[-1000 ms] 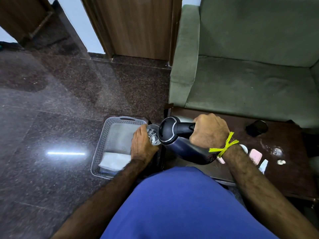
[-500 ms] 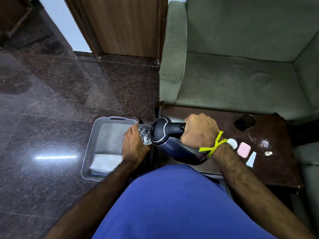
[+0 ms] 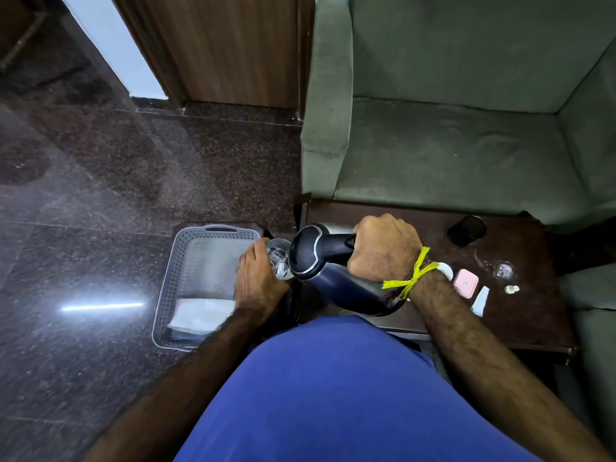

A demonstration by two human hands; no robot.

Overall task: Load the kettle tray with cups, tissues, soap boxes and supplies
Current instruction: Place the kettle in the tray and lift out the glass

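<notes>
While the right hand (image 3: 383,250) wraps its grip around the tilted kettle (image 3: 336,278) handle at frame centre, the left hand (image 3: 258,278) clasps a glass (image 3: 279,258) beside the tray (image 3: 173,278) on the floor.

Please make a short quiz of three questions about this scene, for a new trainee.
1. True or false: the grey tray stands on the dark table.
2. What does the right hand grip? A) the kettle handle B) the pink box C) a cup
3. Fill in: the left hand holds a clear ____ at the kettle's top end.

Key: 1 false, it is on the floor. 2 A. 3 glass.
</notes>
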